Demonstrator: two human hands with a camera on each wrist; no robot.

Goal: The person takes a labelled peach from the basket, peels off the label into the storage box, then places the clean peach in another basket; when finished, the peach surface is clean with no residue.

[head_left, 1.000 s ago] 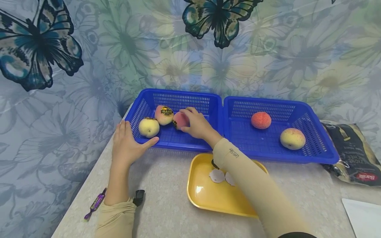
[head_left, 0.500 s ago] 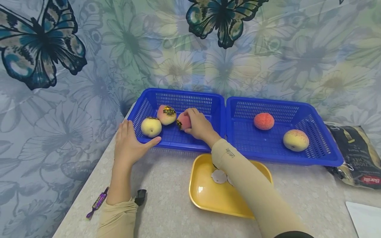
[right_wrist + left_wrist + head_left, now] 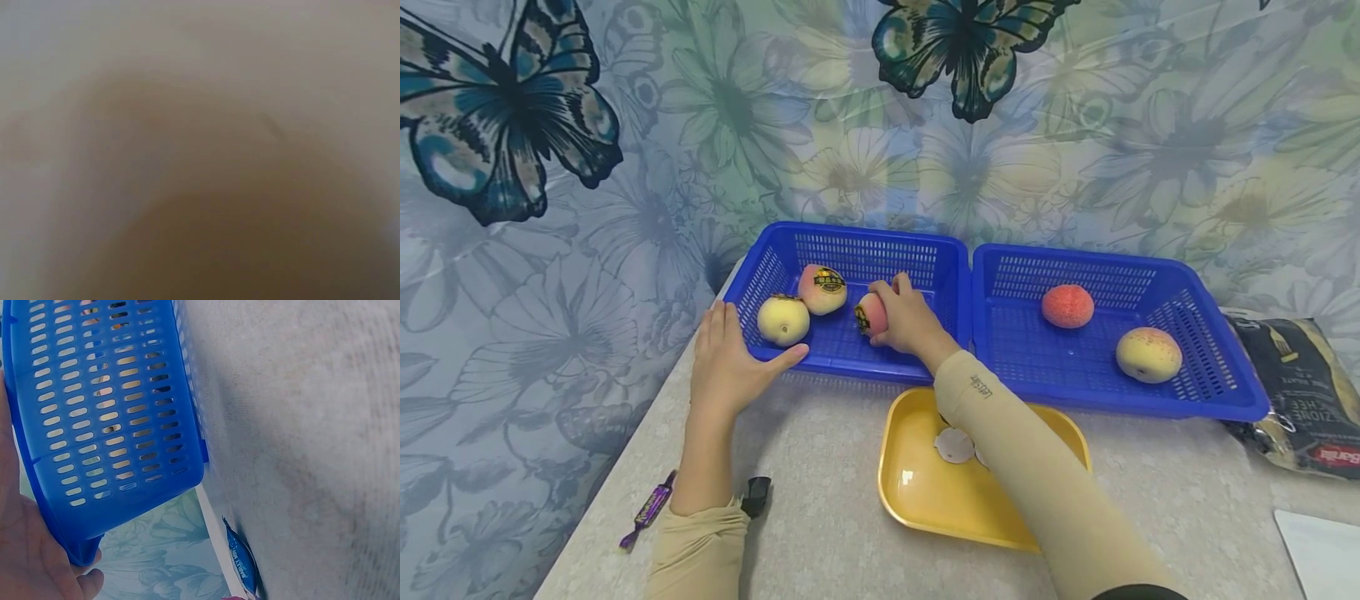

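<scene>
Head view: right hand [image 3: 913,323], mid-frame, fingers clamped on round pink peach-like fruit [image 3: 876,310] with black-and-gold label [image 3: 862,320], inside blue perforated plastic basket [image 3: 842,364] left of centre; left hand [image 3: 724,362], fingers straight and thumb spread apart, touches that basket's rim at its lower left corner.

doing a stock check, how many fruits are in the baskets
5. Left basket: pale yellow fruit, pink-tinged fruit beside it, held fruit in the right hand. Right basket: red fruit, speckled fruit. That hand could hide more.
</scene>
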